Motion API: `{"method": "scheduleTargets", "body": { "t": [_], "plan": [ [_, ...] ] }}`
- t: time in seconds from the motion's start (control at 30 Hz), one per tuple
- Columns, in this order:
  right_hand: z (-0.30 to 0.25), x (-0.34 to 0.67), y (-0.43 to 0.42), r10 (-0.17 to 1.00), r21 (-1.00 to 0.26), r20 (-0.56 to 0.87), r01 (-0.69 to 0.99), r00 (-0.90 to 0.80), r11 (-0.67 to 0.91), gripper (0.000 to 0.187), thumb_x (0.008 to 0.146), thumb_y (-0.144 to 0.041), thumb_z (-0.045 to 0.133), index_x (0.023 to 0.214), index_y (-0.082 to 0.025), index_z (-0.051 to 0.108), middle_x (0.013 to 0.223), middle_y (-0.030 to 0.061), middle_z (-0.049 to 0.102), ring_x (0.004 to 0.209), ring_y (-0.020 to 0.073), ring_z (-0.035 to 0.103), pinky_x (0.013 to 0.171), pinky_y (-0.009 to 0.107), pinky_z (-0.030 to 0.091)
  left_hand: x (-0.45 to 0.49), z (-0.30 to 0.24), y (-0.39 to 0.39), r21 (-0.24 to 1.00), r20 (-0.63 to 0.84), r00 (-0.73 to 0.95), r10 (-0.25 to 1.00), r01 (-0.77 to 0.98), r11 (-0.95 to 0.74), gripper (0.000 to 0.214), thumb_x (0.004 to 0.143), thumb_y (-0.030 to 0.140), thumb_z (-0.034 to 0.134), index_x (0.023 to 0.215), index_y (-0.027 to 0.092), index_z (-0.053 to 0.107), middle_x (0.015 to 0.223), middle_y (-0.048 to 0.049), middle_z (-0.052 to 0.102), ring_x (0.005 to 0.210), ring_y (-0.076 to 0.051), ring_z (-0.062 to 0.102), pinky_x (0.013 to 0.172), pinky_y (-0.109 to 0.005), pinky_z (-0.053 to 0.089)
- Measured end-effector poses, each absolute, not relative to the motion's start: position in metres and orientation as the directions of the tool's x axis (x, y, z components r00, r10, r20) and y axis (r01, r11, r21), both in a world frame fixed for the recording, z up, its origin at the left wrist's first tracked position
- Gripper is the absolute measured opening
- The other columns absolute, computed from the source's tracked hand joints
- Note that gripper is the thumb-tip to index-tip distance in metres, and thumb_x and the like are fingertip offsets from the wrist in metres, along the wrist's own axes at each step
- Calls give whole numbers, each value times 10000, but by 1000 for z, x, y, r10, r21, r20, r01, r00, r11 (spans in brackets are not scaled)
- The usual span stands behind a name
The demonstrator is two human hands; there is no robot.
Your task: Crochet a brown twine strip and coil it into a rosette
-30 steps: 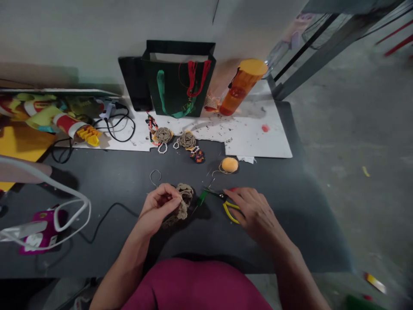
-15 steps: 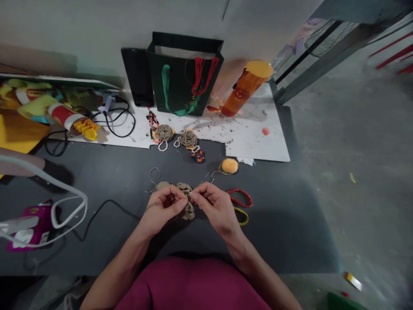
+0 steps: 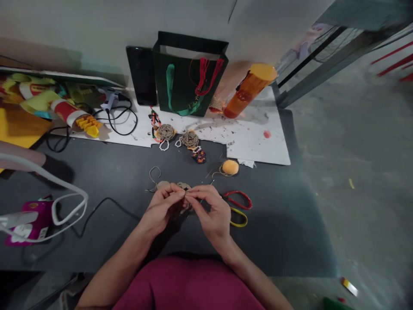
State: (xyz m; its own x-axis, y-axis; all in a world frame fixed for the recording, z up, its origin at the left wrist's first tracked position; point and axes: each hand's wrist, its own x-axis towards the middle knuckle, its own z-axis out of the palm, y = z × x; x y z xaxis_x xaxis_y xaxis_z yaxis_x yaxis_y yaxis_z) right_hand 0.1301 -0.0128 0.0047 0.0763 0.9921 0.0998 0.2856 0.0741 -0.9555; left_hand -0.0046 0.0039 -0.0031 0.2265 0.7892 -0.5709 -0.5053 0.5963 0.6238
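Note:
My left hand (image 3: 163, 208) pinches a grey-brown crocheted piece (image 3: 184, 186) between thumb and forefinger, its ruffled edges showing around the fingers. My right hand (image 3: 211, 211) is closed in a pinch on the same piece, its fingertips meeting those of the left. Any needle or thread between them is too small to make out. Just beyond the left fingers lies a small ball of grey-brown yarn (image 3: 163, 184), its loose tail curling away. Beside the right hand are scissors with one red handle (image 3: 241, 199) and one yellow handle (image 3: 240, 218); their blades are hidden.
An orange yarn ball (image 3: 230, 168) lies beyond my right hand. Two crocheted rosettes (image 3: 166, 132) with beads sit farther back. Along the wall stand a black phone (image 3: 142, 75), a dark green gift bag (image 3: 189, 75) and an orange bottle (image 3: 248, 91). White cables (image 3: 72, 185) loop at left.
My right hand has shifted slightly left and turned, bringing its fingertips against the left ones. More of the crocheted piece is now covered, and more of the red scissor handle shows.

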Motion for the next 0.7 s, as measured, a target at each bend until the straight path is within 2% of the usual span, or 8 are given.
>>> {"method": "scheduleTargets", "body": {
  "t": [0.07, 0.17, 0.27, 0.4, 0.57, 0.7],
  "plan": [
    [1, 131, -13, 994, -979, 44, 204, 98, 24, 87, 826, -220, 650, 757, -233, 702, 831, 50, 708, 821, 197, 641, 779, 364, 509, -4, -3, 5, 557, -584, 294, 757, -533, 637, 252, 606, 304, 833, 611, 154, 631, 552, 2, 642, 511, -89, 564, 533, -189, 446],
    [-5, 132, -13, 992, -996, -64, 59, 113, -71, 107, 836, -228, 646, 742, -230, 698, 820, 39, 697, 809, 180, 640, 769, 340, 516, -4, -5, 5, 526, -579, 326, 748, -552, 648, 239, 610, 284, 835, 611, 146, 640, 577, -10, 666, 528, -87, 588, 559, -186, 470],
    [-8, 134, -13, 994, -996, -81, 22, 70, -83, 87, 827, -220, 663, 759, -236, 716, 871, 39, 689, 859, 179, 642, 798, 337, 516, -4, -7, 4, 512, -585, 320, 745, -567, 646, 234, 599, 274, 845, 624, 146, 651, 585, -9, 671, 545, -89, 603, 582, -188, 488],
    [-7, 136, -14, 999, -993, 30, 119, 14, 28, 100, 817, -171, 668, 826, -247, 732, 926, 47, 689, 918, 188, 641, 825, 347, 512, -5, -8, 4, 517, -605, 297, 739, -558, 648, 273, 558, 288, 868, 611, 145, 641, 563, 4, 654, 535, -83, 596, 572, -181, 480],
    [-6, 137, -14, 975, -950, 224, 223, -2, 219, 146, 804, -109, 660, 837, -239, 717, 916, 42, 692, 876, 182, 657, 788, 340, 526, -5, -4, 4, 540, -608, 274, 745, -545, 641, 309, 519, 298, 887, 597, 142, 632, 550, 14, 637, 532, -76, 582, 574, -180, 467],
    [-4, 137, -13, 968, -938, 248, 244, -28, 248, 152, 793, -92, 666, 820, -235, 710, 905, 43, 687, 859, 177, 659, 772, 332, 534, -6, -2, 5, 559, -600, 278, 750, -525, 641, 302, 517, 288, 887, 595, 146, 632, 539, 32, 609, 509, -62, 548, 525, -169, 421]
  ]
}}
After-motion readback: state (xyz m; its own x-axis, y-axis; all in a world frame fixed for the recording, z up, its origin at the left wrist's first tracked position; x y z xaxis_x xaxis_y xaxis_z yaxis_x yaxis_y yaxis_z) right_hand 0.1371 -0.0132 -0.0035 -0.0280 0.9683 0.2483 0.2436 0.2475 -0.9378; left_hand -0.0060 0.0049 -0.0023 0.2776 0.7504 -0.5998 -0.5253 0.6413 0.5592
